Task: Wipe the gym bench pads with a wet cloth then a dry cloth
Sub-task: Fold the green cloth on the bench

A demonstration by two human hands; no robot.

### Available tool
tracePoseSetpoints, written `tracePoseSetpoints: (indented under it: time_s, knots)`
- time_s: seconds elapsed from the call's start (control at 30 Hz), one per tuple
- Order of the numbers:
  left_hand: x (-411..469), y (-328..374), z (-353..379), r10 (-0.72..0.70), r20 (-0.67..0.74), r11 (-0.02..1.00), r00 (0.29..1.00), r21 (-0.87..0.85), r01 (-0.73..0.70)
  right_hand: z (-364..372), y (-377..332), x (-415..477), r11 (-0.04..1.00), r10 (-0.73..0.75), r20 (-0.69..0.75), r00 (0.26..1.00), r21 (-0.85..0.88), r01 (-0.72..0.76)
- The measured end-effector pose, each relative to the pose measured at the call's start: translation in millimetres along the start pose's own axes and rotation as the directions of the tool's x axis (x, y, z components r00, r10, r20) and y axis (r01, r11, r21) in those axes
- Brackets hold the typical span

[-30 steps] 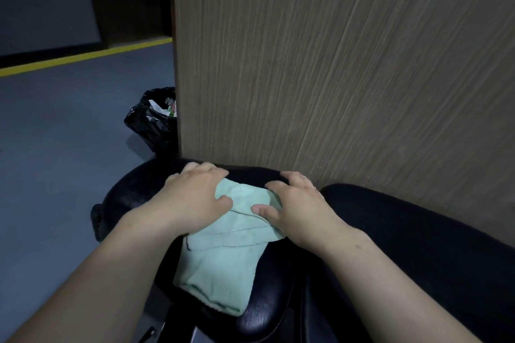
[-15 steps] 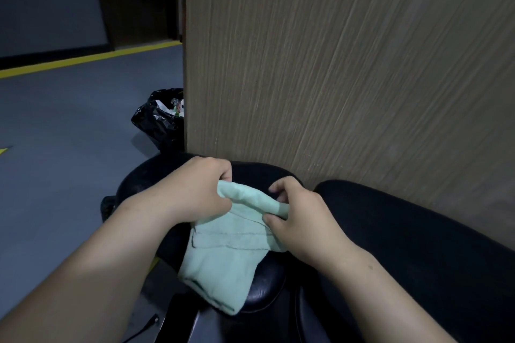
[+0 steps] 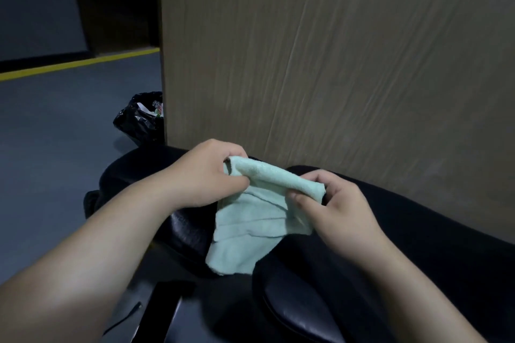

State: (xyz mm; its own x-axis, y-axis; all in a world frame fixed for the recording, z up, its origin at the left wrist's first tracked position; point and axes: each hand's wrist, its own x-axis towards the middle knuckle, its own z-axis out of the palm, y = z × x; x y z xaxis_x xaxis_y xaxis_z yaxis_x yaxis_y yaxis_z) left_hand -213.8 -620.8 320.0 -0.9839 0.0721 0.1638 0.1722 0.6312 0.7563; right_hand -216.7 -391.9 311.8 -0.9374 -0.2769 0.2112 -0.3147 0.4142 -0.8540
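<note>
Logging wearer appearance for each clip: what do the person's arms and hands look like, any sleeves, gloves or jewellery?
The left hand and right hand are bare: no gloves, rings, watch or wristbands show. Both forearms are uncovered down to the frame edge, so no sleeve is in view. No markings are visible.

A gym room — black padded bench (image 3: pixel 418 231), grey floor (image 3: pixel 55 147) with yellow line (image 3: pixel 78 64).

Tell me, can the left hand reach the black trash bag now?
Probably not: the left hand grips the green cloth over the bench pad; the trash bag sits beyond it on the floor.
</note>
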Motion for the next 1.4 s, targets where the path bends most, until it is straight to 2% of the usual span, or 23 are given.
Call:
tracePoseSetpoints:
  time_s: [0.33, 0.43, 0.6, 0.83, 0.97, 1.17, 1.4]
  knots:
    - [-14.5, 74.0, 64.0, 0.187, -0.061, 0.978, 0.980, -0.084, -0.192, -74.7, 2.6, -50.2, 0.976, -0.176, -0.265, 0.948, 0.081, 0.204]
    - [-18.1, 99.4, 87.4, 0.229, -0.028, 0.961, 0.973, -0.150, -0.231, -99.3, 9.1, -71.0, 0.969, -0.214, -0.344, 0.914, 0.046, 0.244]
    - [-17.2, 128.3, 133.3, 0.292, 0.060, 0.949, 0.954, -0.146, -0.281, -142.8, 24.8, -107.9, 0.965, -0.260, -0.428, 0.865, -0.103, 0.239]
    - [-24.2, 179.8, 197.8, 0.334, 0.172, 0.933, 0.927, -0.200, -0.299, -202.9, 49.6, -160.9, 0.958, -0.258, -0.520, 0.814, -0.243, 0.149]
    - [-38.3, 208.0, 244.1, 0.353, 0.253, 0.926, 0.901, -0.236, -0.296, -231.0, 70.0, -206.2, 0.965, -0.218, -0.584, 0.782, -0.248, 0.084]
    - [-71.6, 231.7, 329.1, 0.374, 0.426, 0.926, 0.824, -0.220, -0.307, -258.9, 118.6, -286.7, 0.975, -0.088, -0.660, 0.746, -0.211, -0.072]
    - [-108.8, 227.6, 419.7, 0.277, 0.615, 0.961, 0.738, -0.163, -0.224, -261.8, 176.7, -363.3, 0.959, 0.123, -0.690, 0.713, -0.103, -0.264]
